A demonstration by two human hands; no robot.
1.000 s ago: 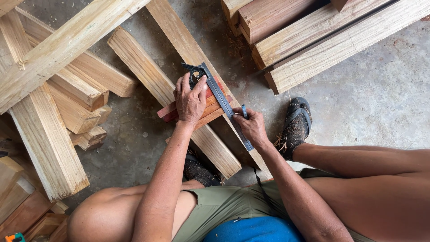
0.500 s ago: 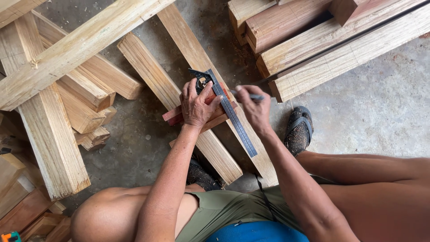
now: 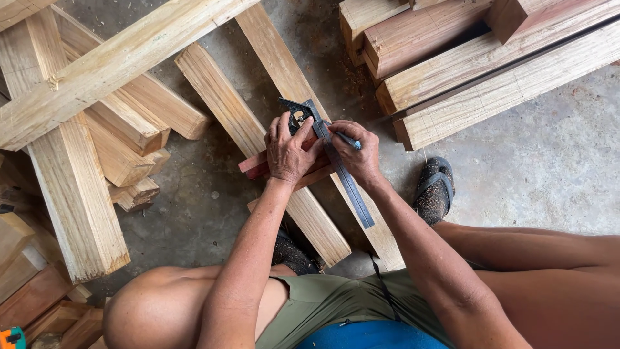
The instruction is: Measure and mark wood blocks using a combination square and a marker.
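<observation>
Since a moment ago my right hand (image 3: 361, 158) has dropped, pencil (image 3: 347, 140) pinched, to the combination square (image 3: 329, 158), whose blade runs away down-right while my left hand (image 3: 289, 152) presses its head onto the reddish strip (image 3: 255, 165).

Under your hands, the grey concrete floor (image 3: 529, 168) carries two long pale planks (image 3: 258, 139), with stacked beams (image 3: 478, 71) beyond your right hand.

I saw bare concrete floor (image 3: 549, 168) open to my right, stacked timbers (image 3: 478, 64) walling off the upper right, a crossed pile of beams (image 3: 97, 116) crowding the left, narrow floor gap (image 3: 200, 194) between pile and planks (image 3: 258, 142).
</observation>
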